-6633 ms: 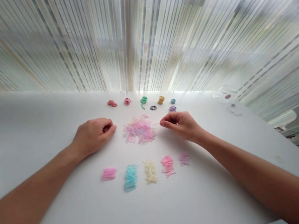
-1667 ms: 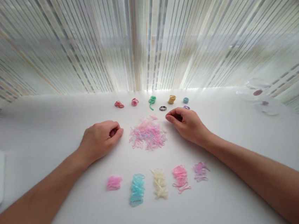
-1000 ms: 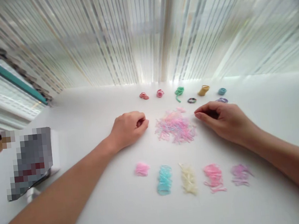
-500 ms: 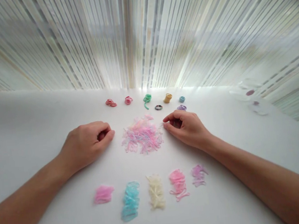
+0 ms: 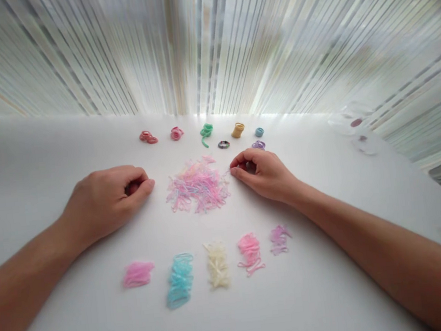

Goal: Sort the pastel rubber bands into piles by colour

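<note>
A loose heap of small rubber bands (image 5: 199,187), mostly pink, lilac and pale, lies on the white table between my hands. At its right edge my right hand (image 5: 264,171) has thumb and forefinger pinched on a thin pale rubber band (image 5: 227,172), whose end sticks out toward the heap. Left of the heap my left hand (image 5: 110,202) rests on the table with fingers curled and thumb against forefinger; no band shows in it. Nearer me lie sorted piles: orchid-pink (image 5: 138,274), blue (image 5: 180,281), cream (image 5: 217,267), pink (image 5: 250,253) and lilac (image 5: 279,239).
Along the back stand red (image 5: 148,137), rose (image 5: 177,133), green (image 5: 206,131), mustard (image 5: 238,130), blue (image 5: 259,131) and purple (image 5: 258,145) coils. A dark beaded ring (image 5: 223,145) lies among them. Clear plastic pieces (image 5: 363,144) sit far right, before a striped curtain (image 5: 178,50).
The view has shifted, so everything sits higher and further left. My right thumb and forefinger have closed together on a pale band. My left hand keeps its curled pose.
</note>
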Action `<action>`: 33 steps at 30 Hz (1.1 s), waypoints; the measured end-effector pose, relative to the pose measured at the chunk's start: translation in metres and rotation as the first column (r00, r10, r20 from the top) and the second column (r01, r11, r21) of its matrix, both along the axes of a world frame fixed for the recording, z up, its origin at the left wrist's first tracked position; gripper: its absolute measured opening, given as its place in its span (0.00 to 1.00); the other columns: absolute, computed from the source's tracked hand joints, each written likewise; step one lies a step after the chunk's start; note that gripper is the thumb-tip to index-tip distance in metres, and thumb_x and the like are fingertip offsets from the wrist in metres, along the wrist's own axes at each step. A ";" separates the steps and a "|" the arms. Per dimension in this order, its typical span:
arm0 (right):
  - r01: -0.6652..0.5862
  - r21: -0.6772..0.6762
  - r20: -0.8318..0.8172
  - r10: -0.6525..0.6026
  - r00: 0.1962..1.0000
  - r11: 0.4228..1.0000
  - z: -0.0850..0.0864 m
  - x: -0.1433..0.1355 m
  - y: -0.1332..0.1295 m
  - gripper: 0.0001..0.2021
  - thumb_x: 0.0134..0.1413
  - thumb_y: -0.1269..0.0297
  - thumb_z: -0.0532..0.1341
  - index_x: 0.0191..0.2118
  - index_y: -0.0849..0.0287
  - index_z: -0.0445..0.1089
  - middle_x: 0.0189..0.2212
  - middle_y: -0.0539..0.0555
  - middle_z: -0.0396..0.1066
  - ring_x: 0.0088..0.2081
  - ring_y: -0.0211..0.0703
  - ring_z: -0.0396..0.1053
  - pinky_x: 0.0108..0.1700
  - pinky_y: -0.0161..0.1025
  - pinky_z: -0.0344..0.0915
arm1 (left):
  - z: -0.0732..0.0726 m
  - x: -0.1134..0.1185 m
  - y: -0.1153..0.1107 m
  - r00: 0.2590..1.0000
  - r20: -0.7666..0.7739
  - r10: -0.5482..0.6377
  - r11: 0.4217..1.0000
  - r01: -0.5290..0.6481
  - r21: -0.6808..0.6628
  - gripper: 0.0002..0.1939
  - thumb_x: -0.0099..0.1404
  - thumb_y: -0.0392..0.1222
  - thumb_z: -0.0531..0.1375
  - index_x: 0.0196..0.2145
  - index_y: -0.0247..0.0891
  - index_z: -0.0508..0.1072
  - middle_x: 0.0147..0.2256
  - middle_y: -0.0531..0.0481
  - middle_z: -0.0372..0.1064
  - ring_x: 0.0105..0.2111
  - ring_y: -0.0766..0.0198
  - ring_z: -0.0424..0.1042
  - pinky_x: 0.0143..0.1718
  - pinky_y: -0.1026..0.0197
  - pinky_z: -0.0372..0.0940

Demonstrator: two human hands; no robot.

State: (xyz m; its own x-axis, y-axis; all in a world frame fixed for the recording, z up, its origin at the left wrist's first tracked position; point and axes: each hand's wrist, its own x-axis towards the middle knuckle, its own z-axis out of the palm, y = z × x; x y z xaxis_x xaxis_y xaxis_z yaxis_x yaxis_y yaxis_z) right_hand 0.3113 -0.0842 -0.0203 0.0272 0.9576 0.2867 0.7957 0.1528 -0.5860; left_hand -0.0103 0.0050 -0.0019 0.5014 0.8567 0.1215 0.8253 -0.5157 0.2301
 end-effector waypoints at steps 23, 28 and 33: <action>-0.034 0.028 -0.094 0.036 0.995 0.999 -0.007 0.001 -0.002 0.05 0.63 0.65 0.64 0.37 0.58 0.77 0.30 0.52 0.76 0.29 0.40 0.65 0.36 0.40 0.62 | 0.001 0.000 0.000 1.000 -0.007 -0.017 0.999 0.017 -0.031 0.20 0.70 0.57 0.51 0.30 0.42 0.71 0.30 0.50 0.72 0.30 0.60 0.66 0.34 0.57 0.53; -0.020 0.024 -0.097 0.022 0.995 1.000 -0.007 0.003 -0.006 0.07 0.63 0.63 0.63 0.37 0.58 0.77 0.31 0.53 0.76 0.30 0.41 0.66 0.35 0.39 0.61 | 0.000 0.001 0.000 1.000 -0.007 -0.003 0.999 0.003 -0.043 0.19 0.70 0.57 0.51 0.31 0.42 0.71 0.31 0.51 0.73 0.31 0.60 0.66 0.35 0.57 0.53; 0.013 0.008 -0.085 -0.013 0.996 1.000 0.000 0.005 -0.011 0.07 0.63 0.61 0.63 0.38 0.58 0.77 0.32 0.54 0.77 0.31 0.42 0.67 0.35 0.40 0.61 | 0.000 0.002 -0.001 1.000 0.001 0.001 0.999 -0.001 -0.047 0.18 0.69 0.56 0.51 0.30 0.42 0.70 0.31 0.51 0.73 0.32 0.60 0.67 0.35 0.58 0.53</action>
State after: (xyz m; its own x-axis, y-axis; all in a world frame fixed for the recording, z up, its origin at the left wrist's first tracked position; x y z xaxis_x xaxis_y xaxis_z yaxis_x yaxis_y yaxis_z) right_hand 0.3161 -0.0955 -0.0204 0.0644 0.9545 0.2911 0.7452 0.1480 -0.6502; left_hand -0.0082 0.0040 -0.0015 0.5001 0.8621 0.0816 0.8257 -0.5032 0.2551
